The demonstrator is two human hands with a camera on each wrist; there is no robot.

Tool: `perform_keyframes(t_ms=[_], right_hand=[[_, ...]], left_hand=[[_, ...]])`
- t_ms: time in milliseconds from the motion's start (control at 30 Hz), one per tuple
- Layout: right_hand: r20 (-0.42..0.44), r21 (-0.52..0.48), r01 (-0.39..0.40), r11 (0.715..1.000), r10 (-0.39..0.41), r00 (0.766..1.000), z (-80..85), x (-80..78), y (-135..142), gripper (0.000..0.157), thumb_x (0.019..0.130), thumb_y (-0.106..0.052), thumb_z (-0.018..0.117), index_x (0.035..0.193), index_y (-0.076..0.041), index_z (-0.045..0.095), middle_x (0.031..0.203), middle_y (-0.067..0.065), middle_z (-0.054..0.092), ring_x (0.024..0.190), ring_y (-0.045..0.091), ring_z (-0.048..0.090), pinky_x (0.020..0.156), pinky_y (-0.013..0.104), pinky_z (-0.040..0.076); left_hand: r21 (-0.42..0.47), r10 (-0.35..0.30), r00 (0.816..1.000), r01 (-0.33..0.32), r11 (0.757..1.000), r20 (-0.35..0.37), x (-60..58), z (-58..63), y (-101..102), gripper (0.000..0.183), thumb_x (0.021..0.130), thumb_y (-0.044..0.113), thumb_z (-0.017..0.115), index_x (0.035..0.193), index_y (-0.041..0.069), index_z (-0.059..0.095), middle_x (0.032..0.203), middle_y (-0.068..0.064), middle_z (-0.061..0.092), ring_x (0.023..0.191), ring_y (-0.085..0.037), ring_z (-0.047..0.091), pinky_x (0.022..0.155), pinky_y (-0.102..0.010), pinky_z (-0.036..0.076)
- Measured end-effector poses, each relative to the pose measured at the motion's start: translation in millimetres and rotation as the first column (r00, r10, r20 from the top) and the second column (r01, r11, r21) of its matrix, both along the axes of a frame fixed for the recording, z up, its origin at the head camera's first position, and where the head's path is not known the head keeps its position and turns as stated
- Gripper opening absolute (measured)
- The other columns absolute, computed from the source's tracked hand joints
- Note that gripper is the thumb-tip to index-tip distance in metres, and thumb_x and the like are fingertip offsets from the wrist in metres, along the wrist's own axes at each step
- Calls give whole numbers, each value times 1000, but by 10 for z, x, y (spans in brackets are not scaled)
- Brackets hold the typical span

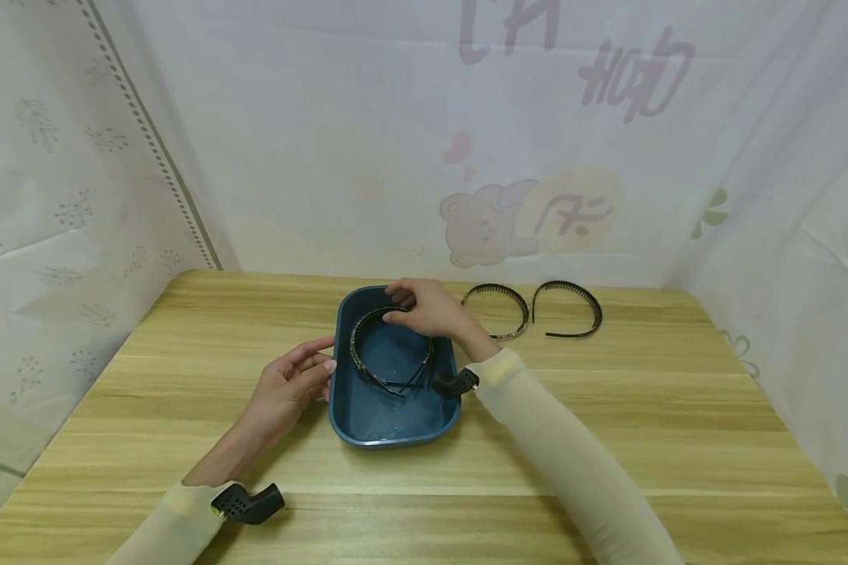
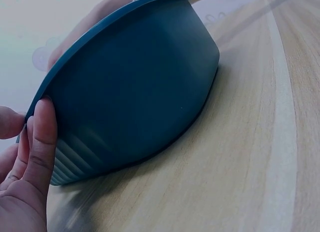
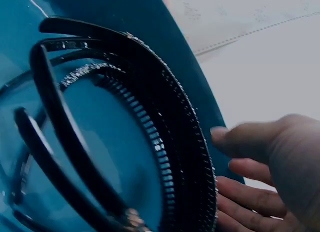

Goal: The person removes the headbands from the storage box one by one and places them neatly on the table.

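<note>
A dark blue rectangular basin (image 1: 378,424) with rounded corners stands on the table. My left hand (image 1: 286,388) pinches its left rim, thumb on the rim and fingers against the outer wall in the left wrist view. Inside the basin lie several black toothed headbands (image 3: 187,122), nested together, some with glittery outer edges. At the far side of the basin my right hand (image 1: 427,308) is over the headbands. Its thumb and fingers are spread in the right wrist view, the fingertips (image 3: 227,187) right at the outer edge of the headbands.
Two more toothed headbands lie on the wooden table (image 1: 643,439) to the right of the basin: one with a patterned band (image 1: 517,298) partly behind my right wrist, and a plain black headband (image 1: 595,304) beyond it. A printed curtain (image 1: 325,157) hangs behind the table.
</note>
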State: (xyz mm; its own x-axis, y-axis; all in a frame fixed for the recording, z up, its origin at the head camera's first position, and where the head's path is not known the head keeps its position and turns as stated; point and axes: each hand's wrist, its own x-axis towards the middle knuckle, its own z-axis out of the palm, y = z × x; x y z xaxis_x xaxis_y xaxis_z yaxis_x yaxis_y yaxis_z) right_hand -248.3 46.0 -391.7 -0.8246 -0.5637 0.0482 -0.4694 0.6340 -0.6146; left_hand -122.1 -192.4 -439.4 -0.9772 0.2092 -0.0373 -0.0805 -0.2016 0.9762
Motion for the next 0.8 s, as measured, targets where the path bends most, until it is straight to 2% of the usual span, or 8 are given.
perform_keyframes(t_ms=[400,633,800], right_hand=[[-93,29,102,994,-99,991,-94,49,-80,26,89,-26,65,113,-15,68,106,-1,68,94,13,63,81,28,51],[-196,40,120,992,-110,974,-135,71,-87,17,88,-21,65,104,-19,71,96,-4,68,86,10,62,74,26,51],[-206,40,114,993,-103,973,-146,76,-88,14,88,-22,66,101,-21,73,93,-5,67,81,8,61,70,25,50]], left_hand=[[-5,3,1000,-3,1000,7,8,14,12,53,93,13,58,140,1,37,97,-3,61,77,-13,61,67,-25,55],[-15,-2,1000,2,1000,-1,13,25,29,52,93,13,58,140,1,37,98,-4,62,78,-14,60,67,-25,55],[-23,3,1000,-3,1000,7,19,26,31,52,93,13,58,140,2,37,97,-4,61,77,-14,60,67,-25,55]])
